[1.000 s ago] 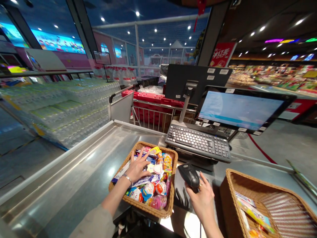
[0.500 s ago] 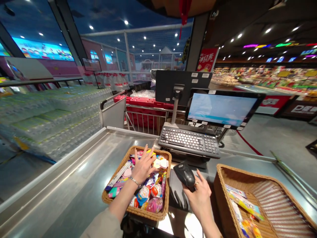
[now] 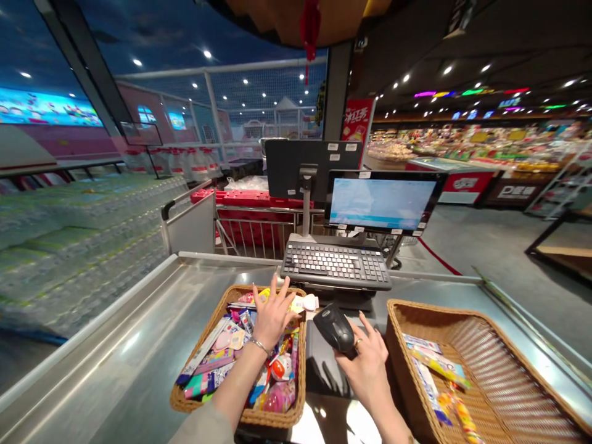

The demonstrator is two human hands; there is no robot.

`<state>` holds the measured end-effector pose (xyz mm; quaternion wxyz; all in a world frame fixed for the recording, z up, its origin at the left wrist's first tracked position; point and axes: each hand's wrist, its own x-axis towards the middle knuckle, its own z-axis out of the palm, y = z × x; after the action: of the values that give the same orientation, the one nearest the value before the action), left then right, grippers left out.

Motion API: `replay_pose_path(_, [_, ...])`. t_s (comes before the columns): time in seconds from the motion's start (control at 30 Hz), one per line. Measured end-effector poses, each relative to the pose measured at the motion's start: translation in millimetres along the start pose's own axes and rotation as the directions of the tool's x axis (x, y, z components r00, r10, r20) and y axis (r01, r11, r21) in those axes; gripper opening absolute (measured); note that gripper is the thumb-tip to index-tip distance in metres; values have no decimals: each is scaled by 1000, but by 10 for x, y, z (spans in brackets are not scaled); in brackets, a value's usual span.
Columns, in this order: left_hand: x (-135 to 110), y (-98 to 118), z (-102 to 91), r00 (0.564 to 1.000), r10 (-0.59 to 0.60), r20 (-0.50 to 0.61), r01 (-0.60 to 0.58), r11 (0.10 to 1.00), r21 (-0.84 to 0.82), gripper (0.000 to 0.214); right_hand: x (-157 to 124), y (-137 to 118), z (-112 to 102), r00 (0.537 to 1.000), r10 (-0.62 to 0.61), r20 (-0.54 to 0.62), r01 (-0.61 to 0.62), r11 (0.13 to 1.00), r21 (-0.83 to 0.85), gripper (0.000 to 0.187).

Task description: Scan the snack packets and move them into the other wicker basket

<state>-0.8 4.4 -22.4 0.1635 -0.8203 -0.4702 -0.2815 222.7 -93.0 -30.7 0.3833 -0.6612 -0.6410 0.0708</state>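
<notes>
My left hand (image 3: pixel 272 316) is raised over a wicker basket (image 3: pixel 272 419) full of colourful sweets and chocolate eggs. Between thumb and fingers it pinches a small yellow-and-white candy packet (image 3: pixel 307 303), lifted just past the basket's far right corner. My right hand (image 3: pixel 370 364) grips a black handheld barcode scanner (image 3: pixel 333 325), whose head points towards the packet, a short gap away. A second wicker basket (image 3: pixel 444 311) on the right holds a few scattered candy packets (image 3: pixel 439 365).
Both baskets sit on a steel checkout counter (image 3: pixel 139 345). Behind them are a keyboard (image 3: pixel 335 265), a lit till screen (image 3: pixel 382 203) and a second monitor's back (image 3: pixel 305 159). A red shopping cart (image 3: pixel 252 200) stands beyond. Stacked bottled-water packs (image 3: pixel 69 246) fill the left.
My left hand has lifted out of the sweets with a small packet and moved it right, towards the scanner. The camera view has swung to the right.
</notes>
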Motion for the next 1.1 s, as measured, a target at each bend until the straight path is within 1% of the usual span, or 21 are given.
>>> replay_pose_path(0.27, [87, 55, 92, 999, 42, -23, -43, 999, -23, 34, 14, 12, -47, 1000, 3, -2, -3, 1000, -26, 29])
replay_pose_path(0.43, [114, 81, 88, 999, 51, -15, -51, 999, -13, 35, 12, 26, -74, 1000, 7, 19, -7, 1000, -13, 35])
replay_pose_path(0.67, [136, 121, 72, 999, 54, 2, -54, 998, 17, 35, -5, 38, -104, 1000, 0, 26, 0, 1000, -19, 37])
replay_pose_path(1.1, [143, 150, 80, 998, 58, -11, -58, 998, -2, 36, -27, 23, -159, 999, 21, 26, -21, 1000, -4, 28])
